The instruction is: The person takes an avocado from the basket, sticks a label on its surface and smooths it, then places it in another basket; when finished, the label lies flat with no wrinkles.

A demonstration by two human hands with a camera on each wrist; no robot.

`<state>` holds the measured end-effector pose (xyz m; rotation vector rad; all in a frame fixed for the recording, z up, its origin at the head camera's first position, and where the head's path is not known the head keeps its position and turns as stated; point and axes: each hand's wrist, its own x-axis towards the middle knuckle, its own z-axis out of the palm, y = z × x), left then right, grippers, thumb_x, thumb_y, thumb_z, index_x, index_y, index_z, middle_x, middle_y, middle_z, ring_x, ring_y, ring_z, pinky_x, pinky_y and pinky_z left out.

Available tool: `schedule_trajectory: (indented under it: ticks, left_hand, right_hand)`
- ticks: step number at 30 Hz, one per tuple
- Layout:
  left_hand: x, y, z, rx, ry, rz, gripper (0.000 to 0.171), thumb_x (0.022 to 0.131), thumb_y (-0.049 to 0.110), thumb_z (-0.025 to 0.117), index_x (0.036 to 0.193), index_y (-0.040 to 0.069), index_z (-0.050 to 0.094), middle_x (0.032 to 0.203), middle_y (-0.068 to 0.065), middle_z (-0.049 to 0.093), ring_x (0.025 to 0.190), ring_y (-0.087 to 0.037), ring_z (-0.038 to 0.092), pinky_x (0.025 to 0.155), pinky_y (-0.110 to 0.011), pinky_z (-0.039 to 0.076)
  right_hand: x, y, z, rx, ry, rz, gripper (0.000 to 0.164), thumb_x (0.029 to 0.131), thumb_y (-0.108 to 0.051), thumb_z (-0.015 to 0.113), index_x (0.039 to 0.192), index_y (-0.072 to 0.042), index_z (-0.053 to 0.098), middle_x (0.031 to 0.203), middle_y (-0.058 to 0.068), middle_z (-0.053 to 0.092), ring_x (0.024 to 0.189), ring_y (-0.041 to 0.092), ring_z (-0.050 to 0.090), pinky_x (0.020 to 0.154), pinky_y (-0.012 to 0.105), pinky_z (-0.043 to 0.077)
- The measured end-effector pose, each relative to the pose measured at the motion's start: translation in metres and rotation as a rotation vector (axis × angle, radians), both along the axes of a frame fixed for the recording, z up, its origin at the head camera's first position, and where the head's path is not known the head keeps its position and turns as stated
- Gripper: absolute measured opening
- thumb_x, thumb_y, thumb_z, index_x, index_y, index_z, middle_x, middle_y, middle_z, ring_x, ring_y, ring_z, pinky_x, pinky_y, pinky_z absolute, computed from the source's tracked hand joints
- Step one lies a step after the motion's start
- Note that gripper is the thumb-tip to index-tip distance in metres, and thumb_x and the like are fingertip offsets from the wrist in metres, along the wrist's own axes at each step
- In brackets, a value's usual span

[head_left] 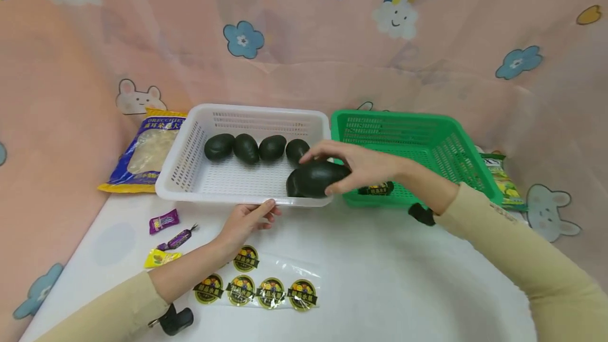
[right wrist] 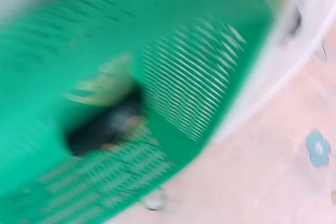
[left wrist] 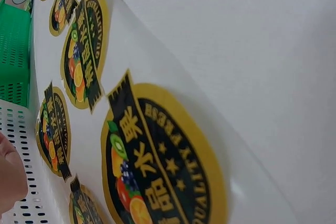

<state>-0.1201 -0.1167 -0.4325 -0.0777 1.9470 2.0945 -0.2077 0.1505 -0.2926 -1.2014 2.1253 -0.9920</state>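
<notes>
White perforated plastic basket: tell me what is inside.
The basket holds a row of four dark green oval fruits. Nearer the front, what looks like a fifth shows only partly; the dark oval fruit held by the right hand covers the rest and whatever lies beneath.

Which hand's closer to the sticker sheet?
Left. The left hand is at the white basket's front rim, just beyond the sticker sheet. The right hand is farther off, over the basket's right end, holding a dark green avocado.
</notes>
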Motion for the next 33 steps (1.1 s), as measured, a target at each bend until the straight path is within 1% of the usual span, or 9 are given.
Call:
schedule_trajectory:
  ticks: [5, 9, 16, 20, 23, 26, 29, 31, 33]
  left_hand:
    - [0.002, 0.000, 0.000, 0.007, 0.008, 0.006, 0.042, 0.098, 0.027, 0.061, 0.111, -0.012, 0.064, 0.089, -0.001, 0.071, 0.083, -0.014, 0.062, 0.083, -0.038, 0.055]
    - [0.003, -0.001, 0.001, 0.013, 0.013, 0.012, 0.044, 0.098, 0.027, 0.061, 0.113, -0.014, 0.062, 0.089, 0.000, 0.070, 0.083, -0.012, 0.062, 0.083, -0.037, 0.055]
    - [0.003, 0.000, 0.000, 0.021, 0.000, 0.023, 0.045, 0.098, 0.028, 0.061, 0.114, -0.014, 0.061, 0.088, 0.001, 0.070, 0.083, -0.011, 0.061, 0.081, -0.034, 0.056]
    - [0.003, 0.001, 0.003, 0.000, -0.006, 0.006, 0.047, 0.097, 0.031, 0.062, 0.115, -0.013, 0.062, 0.093, -0.004, 0.070, 0.087, -0.017, 0.062, 0.082, -0.033, 0.055]
    - [0.004, -0.004, 0.004, -0.053, 0.013, -0.079, 0.048, 0.098, 0.034, 0.060, 0.120, -0.009, 0.061, 0.106, -0.012, 0.069, 0.098, -0.025, 0.062, 0.086, -0.035, 0.054]
    - [0.010, -0.020, 0.002, -0.224, 0.127, -0.282, 0.047, 0.097, 0.035, 0.062, 0.129, 0.000, 0.060, 0.120, -0.014, 0.064, 0.109, -0.030, 0.059, 0.092, -0.039, 0.051]
    - [0.020, -0.046, 0.004, -0.543, 0.331, -0.500, 0.060, 0.089, 0.046, 0.069, 0.135, 0.009, 0.056, 0.130, -0.009, 0.059, 0.119, -0.028, 0.054, 0.098, -0.044, 0.046]
    - [0.027, -0.064, 0.007, -0.774, 0.454, -0.588, 0.071, 0.081, 0.055, 0.073, 0.134, 0.011, 0.056, 0.131, -0.005, 0.057, 0.120, -0.026, 0.050, 0.099, -0.049, 0.043]
    - [0.031, -0.079, 0.011, -0.917, 0.514, -0.627, 0.076, 0.074, 0.058, 0.077, 0.131, 0.012, 0.058, 0.129, -0.002, 0.055, 0.122, -0.026, 0.047, 0.099, -0.050, 0.043]
  right_hand:
    - [0.052, 0.042, -0.040, -0.057, 0.014, 0.011, 0.062, 0.082, -0.020, 0.078, 0.137, -0.023, 0.049, 0.133, -0.007, 0.049, 0.119, 0.019, 0.046, 0.090, 0.039, 0.051]
    - [0.076, 0.060, -0.079, -0.029, 0.047, -0.043, 0.062, 0.083, -0.027, 0.078, 0.137, -0.026, 0.049, 0.134, -0.008, 0.047, 0.119, 0.017, 0.047, 0.091, 0.037, 0.050]
    - [0.087, 0.071, -0.132, -0.015, 0.117, -0.124, 0.063, 0.081, -0.023, 0.079, 0.137, -0.023, 0.050, 0.134, -0.009, 0.047, 0.121, 0.014, 0.047, 0.096, 0.035, 0.045]
    - [0.086, 0.074, -0.142, -0.040, 0.144, -0.080, 0.065, 0.080, -0.017, 0.078, 0.138, -0.017, 0.047, 0.136, -0.005, 0.046, 0.122, 0.016, 0.046, 0.099, 0.034, 0.042]
    - [0.086, 0.075, -0.142, -0.016, 0.133, -0.068, 0.067, 0.081, -0.019, 0.078, 0.140, -0.015, 0.046, 0.138, -0.006, 0.045, 0.125, 0.015, 0.045, 0.102, 0.033, 0.040]
    - [0.086, 0.074, -0.140, 0.023, 0.121, -0.073, 0.072, 0.081, -0.022, 0.080, 0.142, -0.015, 0.044, 0.142, -0.008, 0.044, 0.129, 0.015, 0.043, 0.105, 0.035, 0.038]
    - [0.088, 0.073, -0.136, 0.050, 0.098, -0.095, 0.077, 0.080, -0.026, 0.082, 0.145, -0.018, 0.042, 0.145, -0.010, 0.042, 0.133, 0.015, 0.040, 0.108, 0.037, 0.036]
    - [0.088, 0.072, -0.134, 0.066, 0.082, -0.118, 0.078, 0.080, -0.028, 0.082, 0.146, -0.020, 0.041, 0.145, -0.011, 0.041, 0.134, 0.014, 0.039, 0.108, 0.039, 0.036]
    - [0.089, 0.072, -0.131, 0.080, 0.073, -0.143, 0.078, 0.080, -0.031, 0.082, 0.146, -0.022, 0.041, 0.146, -0.012, 0.041, 0.134, 0.014, 0.038, 0.107, 0.041, 0.037]
